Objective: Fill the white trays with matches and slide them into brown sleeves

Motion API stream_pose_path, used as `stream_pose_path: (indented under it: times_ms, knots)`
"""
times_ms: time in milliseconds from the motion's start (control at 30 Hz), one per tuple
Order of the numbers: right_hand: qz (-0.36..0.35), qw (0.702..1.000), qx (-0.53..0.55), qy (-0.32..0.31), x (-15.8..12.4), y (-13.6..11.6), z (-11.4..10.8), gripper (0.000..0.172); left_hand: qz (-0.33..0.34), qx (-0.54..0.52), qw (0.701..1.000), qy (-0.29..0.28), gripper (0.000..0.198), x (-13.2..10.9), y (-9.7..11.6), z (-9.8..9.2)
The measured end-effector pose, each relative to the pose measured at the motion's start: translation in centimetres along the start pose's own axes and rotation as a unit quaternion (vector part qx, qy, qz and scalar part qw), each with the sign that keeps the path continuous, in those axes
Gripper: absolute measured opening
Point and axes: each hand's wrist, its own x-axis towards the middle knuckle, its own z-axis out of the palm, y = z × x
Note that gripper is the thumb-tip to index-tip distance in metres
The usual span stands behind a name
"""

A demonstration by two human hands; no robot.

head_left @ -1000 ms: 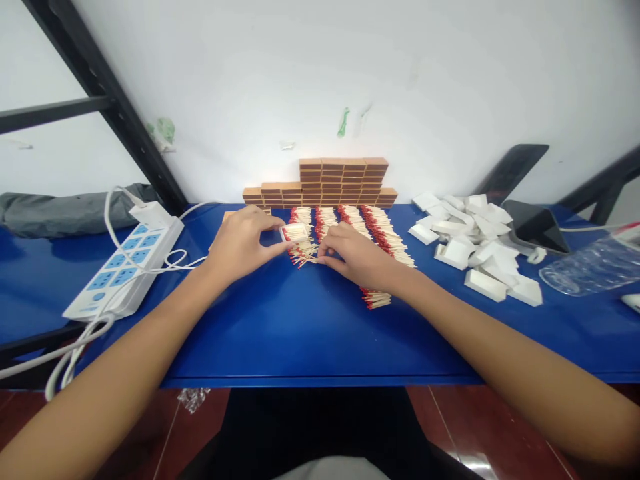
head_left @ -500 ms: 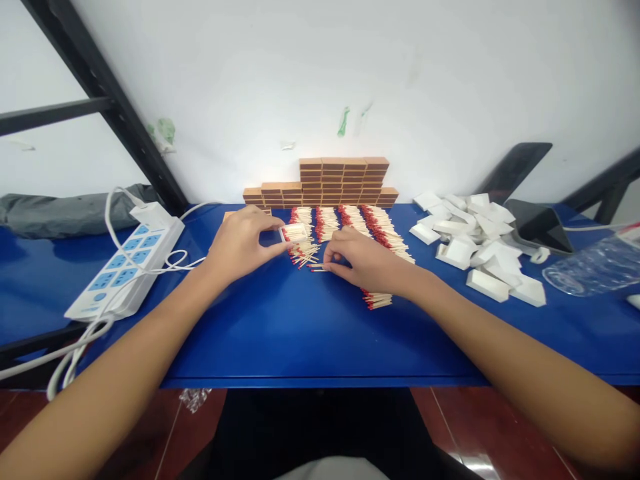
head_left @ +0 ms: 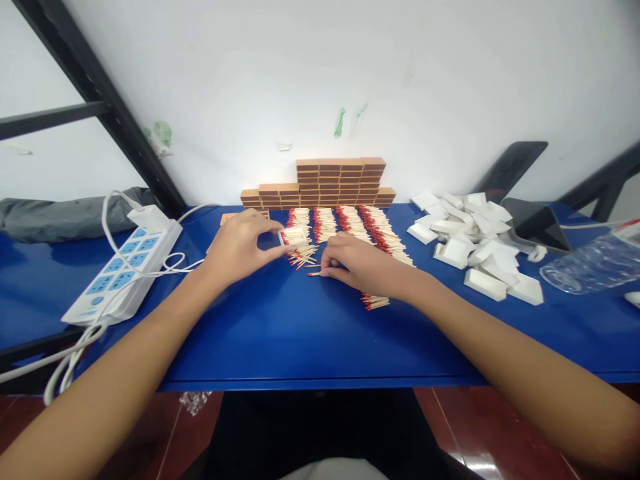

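My left hand (head_left: 239, 245) grips a small white matchbox tray (head_left: 283, 238) between thumb and fingers. Red-tipped matches (head_left: 295, 235) lie inside it, and the tray tilts a little toward me. Just below it, loose matches (head_left: 304, 256) are scattered on the blue table. My right hand (head_left: 350, 260) rests low over the tabletop, its thumb and fingertips pinched at a couple of matches (head_left: 313, 274) that stick out to the left. Behind this hand run several rows of matches (head_left: 383, 230), and a small bunch of matches (head_left: 375, 302) lies below the wrist.
Brown matchboxes (head_left: 340, 180) are stacked against the wall. White empty trays (head_left: 493, 257) form a heap at the right, near a dark stand (head_left: 537, 223) and a clear plastic bottle (head_left: 590, 263). A power strip (head_left: 127, 267) with white cables occupies the left side.
The matchbox tray in my left hand has tipped slightly toward me. My right hand stays at the matches with only a slight shift. The whole view has moved a little.
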Motion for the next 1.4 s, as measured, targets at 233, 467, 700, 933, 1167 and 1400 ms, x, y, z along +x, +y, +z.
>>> stream_pose_path:
  times_ms: [233, 467, 700, 933, 1167, 1400]
  knots:
    - [-0.012, 0.994, 0.011, 0.105, 0.4, -0.4, -0.6, 0.011, 0.037, -0.037, 0.999, -0.001, 0.034, 0.0, 0.6, 0.4]
    - [-0.014, 0.988, -0.008, 0.153, 0.7, -1.1, 0.3, 0.011, 0.049, -0.107, 0.993, 0.006, 0.037, -0.3, 2.1, 1.0]
    - [-0.024, 0.985, -0.008, 0.168, 0.6, -0.6, 0.5, 0.008, 0.049, -0.101, 0.994, 0.009, 0.037, -0.3, 1.9, 0.8]
    - [-0.048, 0.987, 0.038, 0.151, 1.1, -1.1, 1.2, 0.006, 0.077, -0.109, 0.991, -0.012, 0.03, -0.4, 2.3, 0.7]
    - [-0.04, 0.987, 0.027, 0.156, 1.0, -0.9, 0.8, 0.008, 0.064, -0.107, 0.992, -0.006, 0.035, -0.4, 2.1, 0.8]
    - [0.004, 0.987, -0.005, 0.161, 0.8, 0.0, 0.7, 0.007, 0.024, -0.029, 0.999, 0.019, 0.033, 0.0, 0.6, 0.0]
